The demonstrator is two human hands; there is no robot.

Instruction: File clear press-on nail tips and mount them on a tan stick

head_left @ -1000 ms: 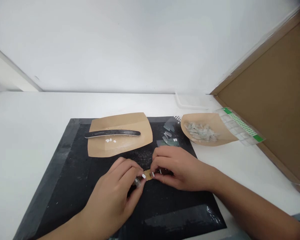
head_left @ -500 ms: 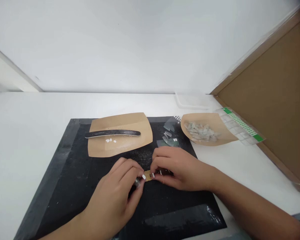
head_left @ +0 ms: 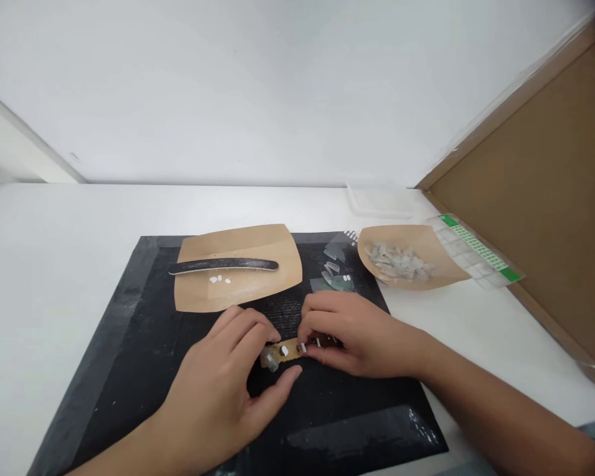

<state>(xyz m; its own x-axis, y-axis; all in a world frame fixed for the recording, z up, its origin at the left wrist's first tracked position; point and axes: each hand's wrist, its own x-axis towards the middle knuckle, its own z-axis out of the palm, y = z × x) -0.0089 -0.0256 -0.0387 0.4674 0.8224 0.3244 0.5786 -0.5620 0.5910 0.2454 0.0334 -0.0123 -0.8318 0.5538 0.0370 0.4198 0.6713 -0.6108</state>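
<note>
A narrow tan strip [head_left: 291,348] lies on the black mat [head_left: 143,370] between my hands, with small dark posts along it. A white adhesive tab [head_left: 285,351] sits on one post, and more small white pieces show under my right hand. At the strip's left end is a clear nail tip [head_left: 270,360], partly behind my left fingers. My left hand [head_left: 233,370] is open around that end, thumb spread from the fingers. My right hand [head_left: 344,334] stays closed, thumb and fingertips pinching the strip near a post; its fingers hide the strip's right part.
Beyond my left hand, a brown paper sheet [head_left: 272,241] carries a black nail file [head_left: 223,265] and several white tabs [head_left: 220,279]. Loose clear nail tips [head_left: 333,266] lie near a brown paper holder [head_left: 446,261] with a heap of tips. A clear compartment box [head_left: 476,251] stands at right, by cardboard [head_left: 535,152].
My left thumb and fingers have parted and drawn back from the white tab, baring the strip's left end and the clear nail tip. My right hand has stayed in place.
</note>
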